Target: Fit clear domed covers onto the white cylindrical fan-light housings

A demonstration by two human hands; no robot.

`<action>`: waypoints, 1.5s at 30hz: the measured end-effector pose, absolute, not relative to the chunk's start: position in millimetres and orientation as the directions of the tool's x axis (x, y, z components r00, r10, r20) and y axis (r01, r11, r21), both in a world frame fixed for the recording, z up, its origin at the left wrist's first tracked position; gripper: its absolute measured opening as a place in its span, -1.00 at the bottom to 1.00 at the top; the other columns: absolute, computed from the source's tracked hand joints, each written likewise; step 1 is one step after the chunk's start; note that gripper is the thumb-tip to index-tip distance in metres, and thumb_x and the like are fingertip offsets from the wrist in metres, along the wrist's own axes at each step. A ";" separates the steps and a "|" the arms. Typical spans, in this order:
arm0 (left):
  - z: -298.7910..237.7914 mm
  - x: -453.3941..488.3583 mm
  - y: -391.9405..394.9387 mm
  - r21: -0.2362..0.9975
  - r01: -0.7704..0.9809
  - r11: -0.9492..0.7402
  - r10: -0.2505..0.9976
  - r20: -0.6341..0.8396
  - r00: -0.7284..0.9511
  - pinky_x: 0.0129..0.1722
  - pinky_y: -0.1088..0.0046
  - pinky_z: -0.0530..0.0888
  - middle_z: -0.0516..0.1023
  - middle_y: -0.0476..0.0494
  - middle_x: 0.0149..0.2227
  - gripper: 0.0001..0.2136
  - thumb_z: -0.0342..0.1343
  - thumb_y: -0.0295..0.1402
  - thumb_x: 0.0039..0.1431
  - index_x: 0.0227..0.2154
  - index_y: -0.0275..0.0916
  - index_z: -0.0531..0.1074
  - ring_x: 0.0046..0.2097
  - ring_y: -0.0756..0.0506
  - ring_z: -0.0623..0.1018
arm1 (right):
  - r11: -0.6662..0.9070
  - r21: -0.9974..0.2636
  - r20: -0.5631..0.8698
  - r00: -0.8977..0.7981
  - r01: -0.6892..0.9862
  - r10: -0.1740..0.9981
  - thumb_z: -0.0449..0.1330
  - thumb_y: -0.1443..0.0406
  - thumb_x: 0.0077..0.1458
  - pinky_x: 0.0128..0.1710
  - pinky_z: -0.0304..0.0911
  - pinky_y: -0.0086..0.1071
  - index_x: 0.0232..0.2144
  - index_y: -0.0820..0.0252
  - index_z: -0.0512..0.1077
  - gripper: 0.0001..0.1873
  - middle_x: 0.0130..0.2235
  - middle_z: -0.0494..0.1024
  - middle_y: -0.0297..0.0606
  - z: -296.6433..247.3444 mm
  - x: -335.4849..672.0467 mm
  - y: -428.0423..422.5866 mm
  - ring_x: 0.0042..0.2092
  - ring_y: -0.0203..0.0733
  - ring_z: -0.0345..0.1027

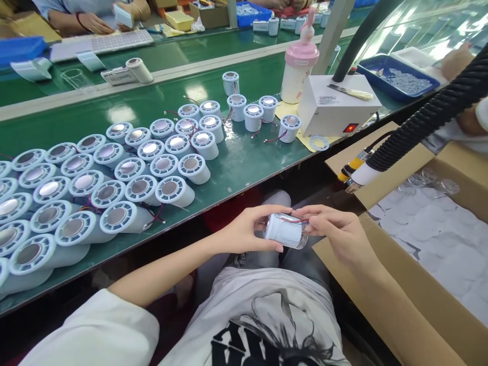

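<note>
My left hand (247,231) and my right hand (335,231) together hold one white cylindrical lamp housing (284,231) with thin red and black wires, sideways over my lap below the table edge. The left fingers wrap round its left end. The right fingers pinch its right end, where a clear part shows. Several identical white housings (114,178) with shiny round faces lie in rows on the green table (244,157) to my left.
A white box with a red switch (337,104) and a pink-capped bottle (299,66) stand at the table's right. A black ribbed hose (427,119) crosses above an open cardboard box (430,239) of clear parts. Other people's hands work at the far bench and at the right.
</note>
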State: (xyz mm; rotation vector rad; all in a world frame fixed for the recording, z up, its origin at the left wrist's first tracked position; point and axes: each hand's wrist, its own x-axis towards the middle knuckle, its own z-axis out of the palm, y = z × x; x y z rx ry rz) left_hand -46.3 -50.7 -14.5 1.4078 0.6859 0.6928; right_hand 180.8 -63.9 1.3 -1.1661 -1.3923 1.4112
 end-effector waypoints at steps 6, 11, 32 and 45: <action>-19.1 -45.4 -61.1 0.940 -0.176 0.291 0.833 -0.159 0.530 -0.04 0.32 0.50 0.48 -0.23 0.05 -0.41 0.39 -0.30 -0.06 0.08 -0.18 0.38 -0.04 -0.13 0.54 | 0.347 -0.877 0.191 -0.421 0.334 0.887 0.42 0.32 -0.04 0.19 0.25 -0.18 -0.02 -0.08 0.50 -0.50 0.13 0.49 -0.27 -10.7 188.5 -75.1 0.18 -0.03 0.32; -10.8 -50.7 -58.8 0.972 -0.103 0.211 0.780 -0.104 0.617 -0.02 0.32 0.50 0.46 -0.23 0.12 -0.30 0.42 -0.36 -0.11 0.15 -0.10 0.35 0.01 -0.18 0.54 | 0.198 -0.941 0.061 -0.436 0.276 0.898 0.38 0.27 0.05 0.13 0.33 -0.23 0.02 -0.14 0.41 -0.52 0.12 0.48 -0.32 -10.9 193.3 -81.0 0.15 -0.07 0.35; 0.5 -56.6 -60.5 0.997 -0.045 -0.067 0.759 0.080 0.647 0.13 0.24 0.44 0.38 -0.23 0.21 -0.31 0.40 -0.40 -0.07 0.17 -0.06 0.35 0.22 -0.24 0.39 | -0.359 -0.931 -0.297 -0.438 -0.064 0.849 0.34 0.12 0.07 -0.28 0.47 -0.40 -0.11 0.08 0.39 -0.63 -0.24 0.57 -0.27 0.6 185.0 -77.4 -0.21 -0.20 0.47; -1.9 -59.9 -62.3 0.992 -0.039 -0.121 0.743 0.116 0.659 0.16 0.24 0.41 0.35 -0.22 0.24 -0.31 0.39 -0.44 -0.06 0.18 -0.05 0.34 0.26 -0.23 0.34 | -0.546 -0.826 -0.443 -0.438 -0.139 0.782 0.25 -0.08 0.07 -0.51 0.44 -0.47 -0.21 0.17 0.30 -0.51 -0.46 0.56 -0.35 -9.9 176.7 -81.6 -0.48 -0.24 0.52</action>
